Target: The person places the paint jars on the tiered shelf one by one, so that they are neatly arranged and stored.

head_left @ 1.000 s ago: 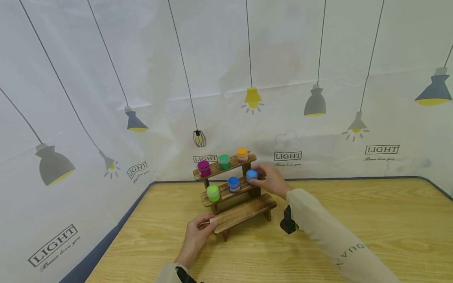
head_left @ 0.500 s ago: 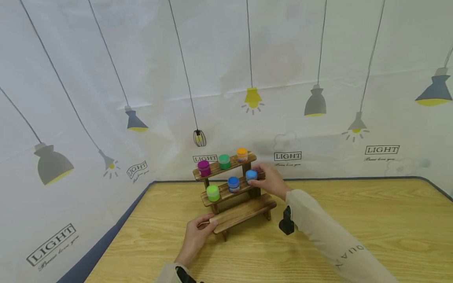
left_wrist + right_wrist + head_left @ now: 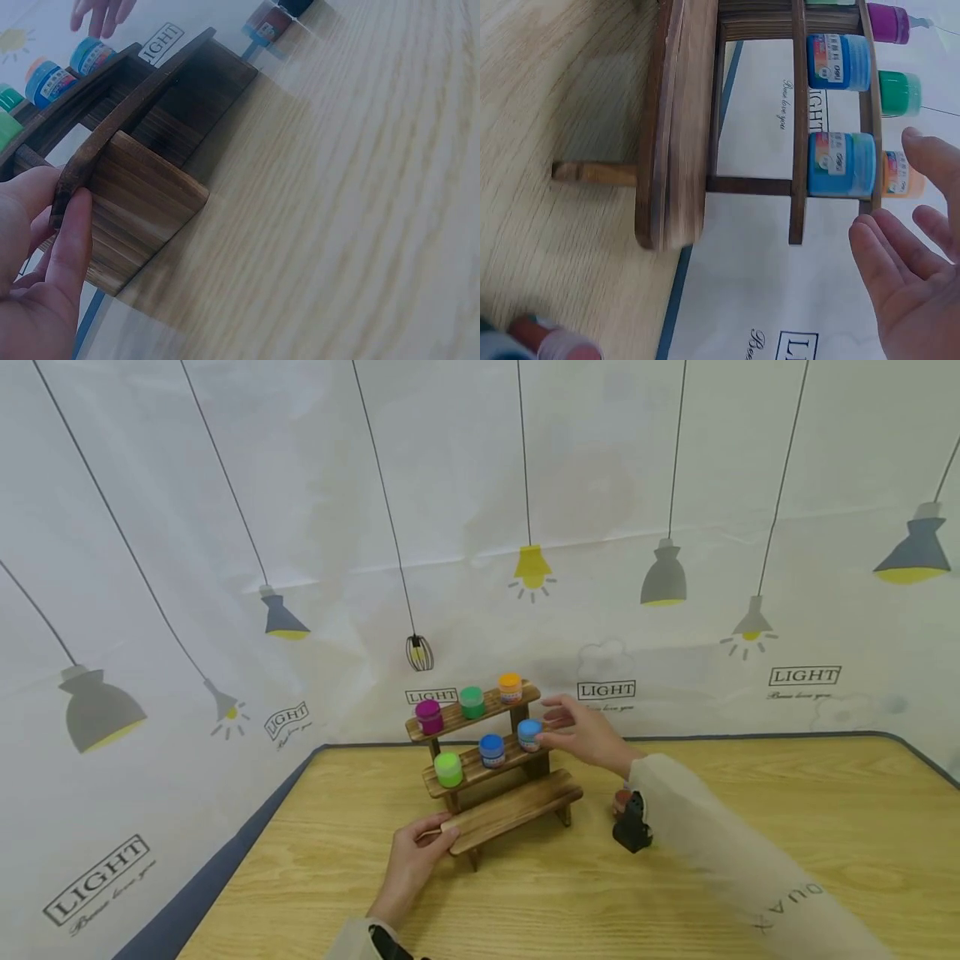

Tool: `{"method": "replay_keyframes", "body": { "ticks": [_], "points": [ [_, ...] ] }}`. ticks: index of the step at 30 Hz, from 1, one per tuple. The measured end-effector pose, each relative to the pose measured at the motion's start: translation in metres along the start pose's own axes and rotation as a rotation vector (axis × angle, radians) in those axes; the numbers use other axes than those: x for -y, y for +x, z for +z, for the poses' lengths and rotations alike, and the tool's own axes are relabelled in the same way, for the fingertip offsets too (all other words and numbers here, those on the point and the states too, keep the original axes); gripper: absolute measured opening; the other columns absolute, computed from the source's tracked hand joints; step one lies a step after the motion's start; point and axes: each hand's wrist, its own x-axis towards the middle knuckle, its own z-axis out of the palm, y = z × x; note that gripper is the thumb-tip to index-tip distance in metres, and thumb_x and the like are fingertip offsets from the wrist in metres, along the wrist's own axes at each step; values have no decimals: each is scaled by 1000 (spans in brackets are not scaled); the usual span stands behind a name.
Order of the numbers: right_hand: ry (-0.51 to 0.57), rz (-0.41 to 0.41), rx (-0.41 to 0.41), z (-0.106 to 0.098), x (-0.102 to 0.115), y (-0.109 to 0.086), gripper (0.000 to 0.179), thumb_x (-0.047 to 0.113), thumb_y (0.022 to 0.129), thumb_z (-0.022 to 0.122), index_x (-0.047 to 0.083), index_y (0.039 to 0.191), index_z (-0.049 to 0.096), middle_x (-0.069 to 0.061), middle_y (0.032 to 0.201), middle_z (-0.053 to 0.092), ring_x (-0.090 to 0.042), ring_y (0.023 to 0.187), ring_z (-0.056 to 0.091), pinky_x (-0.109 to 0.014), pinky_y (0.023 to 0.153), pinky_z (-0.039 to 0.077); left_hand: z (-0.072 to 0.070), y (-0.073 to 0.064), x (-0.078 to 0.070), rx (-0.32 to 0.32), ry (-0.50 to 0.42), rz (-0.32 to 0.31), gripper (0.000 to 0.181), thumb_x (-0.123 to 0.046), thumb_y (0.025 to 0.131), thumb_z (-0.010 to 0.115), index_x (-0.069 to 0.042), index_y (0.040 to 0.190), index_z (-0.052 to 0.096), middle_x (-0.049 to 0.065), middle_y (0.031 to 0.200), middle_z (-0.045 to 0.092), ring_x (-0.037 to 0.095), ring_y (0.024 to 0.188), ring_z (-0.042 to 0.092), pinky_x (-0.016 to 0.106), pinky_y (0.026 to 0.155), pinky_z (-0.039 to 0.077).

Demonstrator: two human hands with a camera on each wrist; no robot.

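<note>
A three-tier wooden stand (image 3: 517,810) stands on the table. My left hand (image 3: 412,864) pinches the left end of its bottom tier between thumb and fingers; the left wrist view shows this grip (image 3: 52,240) close up. On the middle tier are a lime green paint jar (image 3: 448,769), a dark blue paint jar (image 3: 492,751) and a light blue paint jar (image 3: 529,736). My right hand (image 3: 588,735) is beside the light blue jar, fingers spread; in the right wrist view a gap shows between them. Purple (image 3: 430,717), green (image 3: 472,702) and orange (image 3: 511,688) paint jars line the top tier.
A reddish-brown jar (image 3: 555,341) stands on the table right of the stand, with a dark-capped jar (image 3: 499,345) next to it. My right wrist partly covers them in the head view. Behind the stand hangs a white cloth (image 3: 675,643) printed with lamps.
My right hand has let go of the light blue jar and drawn slightly right, its fingers spreading. The reddish-brown jar has come into view by the right wrist. My left hand keeps its grip.
</note>
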Motion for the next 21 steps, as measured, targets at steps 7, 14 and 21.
{"method": "replay_keyframes", "body": {
  "ticks": [7, 14, 21],
  "points": [
    [-71, -29, 11, -19, -13, -23, 51, 20, 85, 61, 1, 127, 41, -19, 114, 53, -32, 100, 53, -40, 80, 46, 0, 0, 0, 5, -21, -4, 36, -12, 80, 66, 9, 108, 58, 20, 111, 57, 16, 82, 60, 20, 63, 48],
    [-105, -26, -2, -31, -34, -48, 49, 22, 85, 61, 0, 125, 44, -18, 111, 54, -31, 96, 55, -43, 78, 46, -1, -2, -1, 5, -14, -18, 37, -13, 80, 66, 9, 109, 58, 20, 109, 57, 16, 83, 59, 19, 64, 48],
    [-115, 29, -32, -39, -57, -64, 47, 25, 86, 59, -2, 123, 44, -21, 113, 52, -34, 97, 54, -43, 79, 45, 0, -1, -1, 3, -15, -4, 37, -12, 80, 66, 9, 109, 58, 20, 108, 57, 15, 82, 59, 19, 63, 48]
  ]
}}
